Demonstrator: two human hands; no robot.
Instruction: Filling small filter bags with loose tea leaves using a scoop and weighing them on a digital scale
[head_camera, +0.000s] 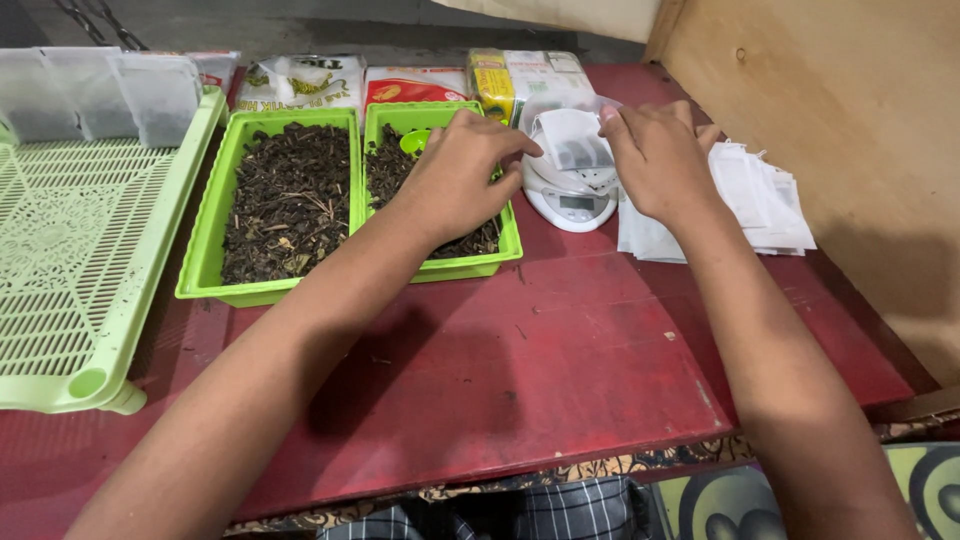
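Note:
My left hand (455, 175) and my right hand (655, 155) each pinch a top corner of a small white filter bag (572, 140) partly filled with dark dried leaves. The bag rests over a small white digital scale (572, 200) on the red table (560, 360). My left forearm crosses above the right green tray (470, 265), which holds dark dried leaves and a small green scoop (415, 141). Another green tray (215, 250) of the same leaves sits just to its left.
A stack of empty white bags (760, 195) lies right of the scale beside a wooden panel (850, 120). A pale green slatted rack (70, 260) at the left carries filled bags (100, 90). Printed packets (410, 82) lie behind the trays.

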